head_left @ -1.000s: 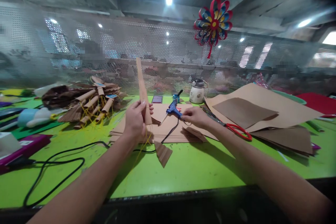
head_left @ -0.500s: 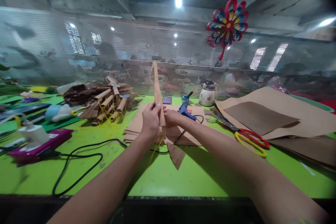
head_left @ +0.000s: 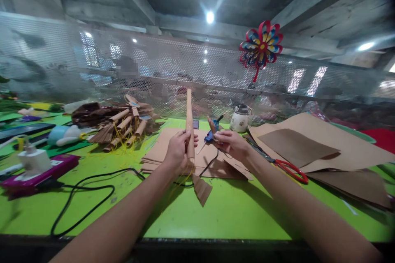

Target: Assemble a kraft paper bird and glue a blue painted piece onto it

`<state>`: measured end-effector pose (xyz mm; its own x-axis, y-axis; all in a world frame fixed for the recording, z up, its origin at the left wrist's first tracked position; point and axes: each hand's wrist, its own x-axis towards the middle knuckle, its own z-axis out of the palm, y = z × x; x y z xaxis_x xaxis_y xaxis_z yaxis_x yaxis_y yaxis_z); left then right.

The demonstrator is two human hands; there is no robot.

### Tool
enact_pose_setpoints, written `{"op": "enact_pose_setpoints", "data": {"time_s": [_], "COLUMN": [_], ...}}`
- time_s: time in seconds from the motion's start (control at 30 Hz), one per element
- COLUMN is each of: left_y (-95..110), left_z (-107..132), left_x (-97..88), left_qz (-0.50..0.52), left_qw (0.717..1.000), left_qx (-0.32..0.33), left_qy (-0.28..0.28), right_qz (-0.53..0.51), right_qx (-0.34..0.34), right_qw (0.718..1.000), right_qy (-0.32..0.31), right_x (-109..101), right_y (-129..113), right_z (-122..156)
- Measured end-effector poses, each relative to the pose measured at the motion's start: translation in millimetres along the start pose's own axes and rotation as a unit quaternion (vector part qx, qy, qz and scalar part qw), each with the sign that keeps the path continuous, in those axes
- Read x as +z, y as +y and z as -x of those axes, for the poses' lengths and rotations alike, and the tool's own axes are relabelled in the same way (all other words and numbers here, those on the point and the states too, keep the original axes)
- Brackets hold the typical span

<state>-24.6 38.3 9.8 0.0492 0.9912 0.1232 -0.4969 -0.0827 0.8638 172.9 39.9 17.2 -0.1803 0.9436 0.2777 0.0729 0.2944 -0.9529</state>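
My left hand (head_left: 177, 152) is closed round the lower end of a long, narrow folded brown paper strip (head_left: 189, 119) and holds it upright above the green table (head_left: 240, 209). Yellow threads hang from the strip's base. To its right, my right hand (head_left: 232, 144) pinches a small brown paper piece (head_left: 212, 125) just in front of the blue glue gun (head_left: 209, 136). A pleated brown paper piece (head_left: 202, 189) lies on the table below both hands. A stack of brown card sheets (head_left: 160, 152) lies under them.
Red-handled scissors (head_left: 291, 171) and large brown paper sheets (head_left: 311, 141) lie to the right. A pile of brown paper rolls (head_left: 123, 123) is at the left, with a black cable (head_left: 89, 187) and a purple box (head_left: 37, 170). A white jar (head_left: 240, 118) stands near the mesh screen (head_left: 123, 70), where a paper pinwheel (head_left: 261, 46) hangs.
My right hand went from the glue gun to the strip, then drew back to the right with a small brown piece pinched in it. My left hand kept the strip upright.
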Motion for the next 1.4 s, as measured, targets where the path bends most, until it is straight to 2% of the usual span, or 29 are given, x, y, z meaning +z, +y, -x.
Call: {"op": "enact_pose_setpoints", "data": {"time_s": [0.1, 0.23, 0.5, 0.7, 0.87, 1.03, 1.13, 1.23, 1.4], "left_y": [-10, -17, -18, -14, -11, -12, -13, -14, -16], "left_z": [9, 18, 16, 23, 26, 25, 24, 25, 25], "left_x": [6.7, 13.4, 10.0, 14.9, 15.7, 14.5, 14.6, 15.4, 15.4], "left_qz": [-0.021, -0.041, -0.043, -0.026, -0.005, -0.006, -0.011, -0.016, -0.024], "left_qw": [0.996, 0.989, 0.988, 0.986, 0.985, 0.984, 0.985, 0.985, 0.983], "left_qx": [-0.06, -0.098, -0.104, -0.117, -0.118, -0.126, -0.127, -0.128, -0.139], "left_qy": [-0.056, -0.107, -0.103, -0.12, -0.126, -0.124, -0.119, -0.118, -0.119], "right_qz": [-0.099, -0.173, -0.208, -0.178, -0.093, 0.074, 0.195, 0.309, 0.438], "right_qx": [-0.004, 0.009, 0.03, 0.023, 0.006, -0.023, -0.052, -0.074, -0.077], "right_qw": [0.995, 0.985, 0.977, 0.983, 0.995, 0.993, 0.972, 0.938, 0.886], "right_qy": [0.018, 0.025, 0.048, 0.042, 0.043, 0.087, 0.117, 0.138, 0.129], "right_x": [1, 3, -17, -12, -6, 2, 9, 13, 16], "right_y": [1, 9, 16, 13, 12, 15, 12, 6, 2], "right_z": [26, 34, 33, 37, 40, 41, 44, 49, 53]}}
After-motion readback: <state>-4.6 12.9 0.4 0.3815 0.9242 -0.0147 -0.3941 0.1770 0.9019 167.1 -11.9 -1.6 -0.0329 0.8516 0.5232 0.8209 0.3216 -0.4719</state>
